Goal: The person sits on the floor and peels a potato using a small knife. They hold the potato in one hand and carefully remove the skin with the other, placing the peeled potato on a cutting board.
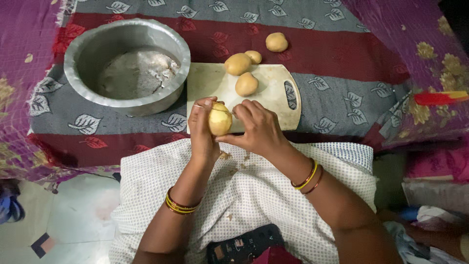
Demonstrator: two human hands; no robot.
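Note:
My left hand (202, 133) holds a partly peeled yellow potato (220, 120) upright over my lap. My right hand (257, 129) is closed beside it, gripping a thin blade (211, 108) that lies across the potato's top; its handle is hidden in my fingers. Just beyond my hands lies a white cutting board (273, 95) with three unpeeled potatoes (245, 84) at its far edge. A fourth potato (276, 42) rests on the patterned cloth behind the board. Small bits of peel (225, 155) lie on the white dotted cloth over my lap.
A large round metal pot (85, 49) with pale residue inside stands left of the board on a red and grey leaf-patterned cloth (342, 54). A red and yellow object (439, 98) lies at the right. A dark device (244, 247) sits on my lap.

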